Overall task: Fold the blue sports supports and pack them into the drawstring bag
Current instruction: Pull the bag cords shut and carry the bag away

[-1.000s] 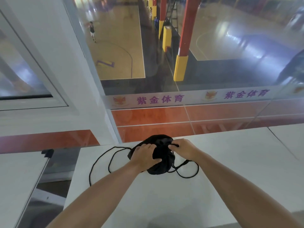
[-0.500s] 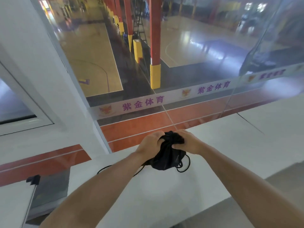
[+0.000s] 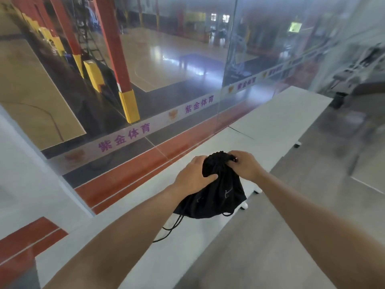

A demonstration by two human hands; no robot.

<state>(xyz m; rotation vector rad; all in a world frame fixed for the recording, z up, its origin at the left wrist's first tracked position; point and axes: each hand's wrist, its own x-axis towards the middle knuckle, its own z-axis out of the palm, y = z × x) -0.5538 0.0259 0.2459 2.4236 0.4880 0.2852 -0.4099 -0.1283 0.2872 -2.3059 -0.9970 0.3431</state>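
The black drawstring bag [image 3: 214,197] hangs in the air above the white table's right edge, its gathered mouth at the top. My left hand [image 3: 193,176] grips the bag's neck from the left. My right hand [image 3: 243,165] pinches the bunched opening from the right. Black cords [image 3: 173,226] dangle below the bag toward the table. No blue sports supports are visible; the bag looks filled, and its contents are hidden.
The long white table [image 3: 275,124] runs along a glass wall [image 3: 145,80] that overlooks a basketball court. Grey floor [image 3: 270,236] lies to the right of the table. A table caster [image 3: 243,205] shows under the bag. Furniture stands at the far right.
The bag has come up off the table and hangs from both hands, with its cords trailing. My view has swung right, toward the table's edge and the floor.
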